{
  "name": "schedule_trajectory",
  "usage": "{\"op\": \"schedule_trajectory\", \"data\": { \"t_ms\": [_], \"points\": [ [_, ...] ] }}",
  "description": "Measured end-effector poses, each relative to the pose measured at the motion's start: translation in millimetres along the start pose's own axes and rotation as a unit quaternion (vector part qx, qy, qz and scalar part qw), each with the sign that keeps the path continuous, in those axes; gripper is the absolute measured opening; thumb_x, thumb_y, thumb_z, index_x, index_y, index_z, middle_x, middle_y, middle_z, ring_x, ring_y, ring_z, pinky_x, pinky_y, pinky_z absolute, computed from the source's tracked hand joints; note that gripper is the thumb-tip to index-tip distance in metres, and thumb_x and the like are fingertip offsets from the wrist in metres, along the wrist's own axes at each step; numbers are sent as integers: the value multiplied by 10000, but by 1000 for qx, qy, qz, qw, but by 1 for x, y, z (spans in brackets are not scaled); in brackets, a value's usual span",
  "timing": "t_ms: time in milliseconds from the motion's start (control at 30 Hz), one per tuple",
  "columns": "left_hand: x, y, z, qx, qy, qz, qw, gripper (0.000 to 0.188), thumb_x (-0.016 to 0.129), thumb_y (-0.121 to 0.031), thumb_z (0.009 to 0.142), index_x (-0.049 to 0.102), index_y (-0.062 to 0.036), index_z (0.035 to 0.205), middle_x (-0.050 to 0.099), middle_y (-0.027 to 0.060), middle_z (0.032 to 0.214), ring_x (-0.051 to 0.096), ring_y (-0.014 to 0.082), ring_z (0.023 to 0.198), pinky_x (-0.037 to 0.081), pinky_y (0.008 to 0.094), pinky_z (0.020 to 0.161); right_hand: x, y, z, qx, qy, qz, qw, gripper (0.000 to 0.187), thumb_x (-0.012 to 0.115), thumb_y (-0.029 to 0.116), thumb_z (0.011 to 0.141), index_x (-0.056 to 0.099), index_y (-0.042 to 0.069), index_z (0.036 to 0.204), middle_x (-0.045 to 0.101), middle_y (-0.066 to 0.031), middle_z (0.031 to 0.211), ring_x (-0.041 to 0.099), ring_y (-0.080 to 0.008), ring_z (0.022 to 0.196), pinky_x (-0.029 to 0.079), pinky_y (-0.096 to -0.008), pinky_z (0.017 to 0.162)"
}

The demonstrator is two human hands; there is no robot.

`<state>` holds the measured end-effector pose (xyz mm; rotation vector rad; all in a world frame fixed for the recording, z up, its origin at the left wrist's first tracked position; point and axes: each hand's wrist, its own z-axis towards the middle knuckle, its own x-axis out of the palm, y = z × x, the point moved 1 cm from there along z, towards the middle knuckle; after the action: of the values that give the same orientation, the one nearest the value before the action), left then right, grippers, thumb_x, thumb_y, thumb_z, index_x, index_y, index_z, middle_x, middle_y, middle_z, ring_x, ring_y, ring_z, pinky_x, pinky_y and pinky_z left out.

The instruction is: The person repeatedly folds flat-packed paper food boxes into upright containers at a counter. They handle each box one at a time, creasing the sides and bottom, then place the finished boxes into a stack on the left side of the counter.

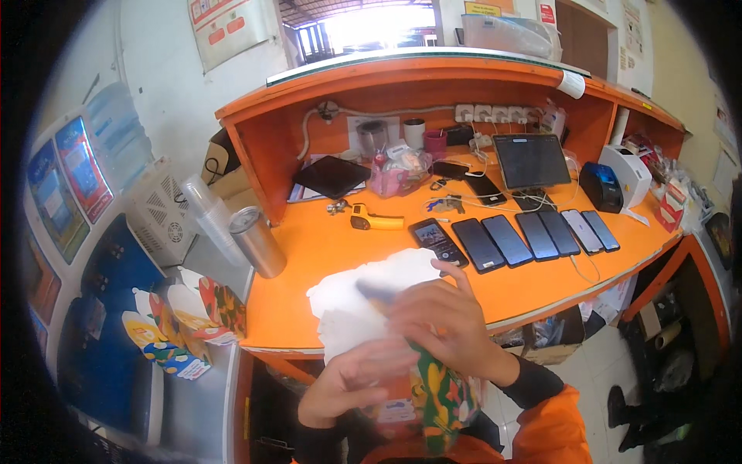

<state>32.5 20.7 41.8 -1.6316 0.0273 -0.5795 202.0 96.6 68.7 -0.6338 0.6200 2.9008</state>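
Note:
A carton [444, 394] printed in green, yellow and red lies close to my body, below the table edge. My left hand [352, 383] is over its left side, fingers stretched toward the right and thumb apart, blurred by motion. Above its upper edge is my right hand [448, 321], with one finger raised and the others stretched and smeared. Whether either hand touches the carton, I cannot tell. White sheets [348, 298] with wavy edges, perhaps unfolded carton blanks, lie beyond my hands on the orange table [309, 232], a dark shadow across them.
Several phones [506, 238] form a row at right, before a tablet [532, 161] and cables. A yellow infrared thermometer [375, 220] lies mid-table. At left stand a steel tumbler [257, 243], stacked plastic cups [209, 216] and similar printed cartons [174, 332]. A label printer [601, 185] stands at right.

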Motion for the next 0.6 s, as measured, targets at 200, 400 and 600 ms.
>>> {"op": "schedule_trajectory", "data": {
  "t_ms": [200, 400, 600],
  "points": [
    [32, 26, 11, 147, -10, -85, 985, 1104, 574, -664, 643, 95, 13, 1372, 166, 139, 1417, 171, 246, 1316, 165, 370, 1056, 20, -6, 11, 45, -148, -41, 987, 96, 625, 137, 766, 603, 68, 828, 615, -47, 768, 572, -231, 689, 426, -327, 600],
    [24, 42, 6, 177, -90, -187, 962, 843, 542, -424, 662, 251, 12, 1322, 430, 192, 1243, 469, 310, 1116, 409, 422, 924, 20, -2, 12, 84, -66, -97, 989, 188, 632, 97, 740, 618, 62, 924, 626, -100, 920, 602, -248, 828, 468, -304, 722],
    [-2, 52, -7, 195, -51, -464, 862, 689, 499, -337, 662, 368, 2, 1247, 494, 203, 1162, 512, 325, 1044, 436, 440, 880, 5, 9, -5, 72, 77, -7, 994, 475, 633, 279, 776, 492, 59, 1173, 520, -144, 1161, 550, -285, 1004, 366, -377, 948]
  ]
}}
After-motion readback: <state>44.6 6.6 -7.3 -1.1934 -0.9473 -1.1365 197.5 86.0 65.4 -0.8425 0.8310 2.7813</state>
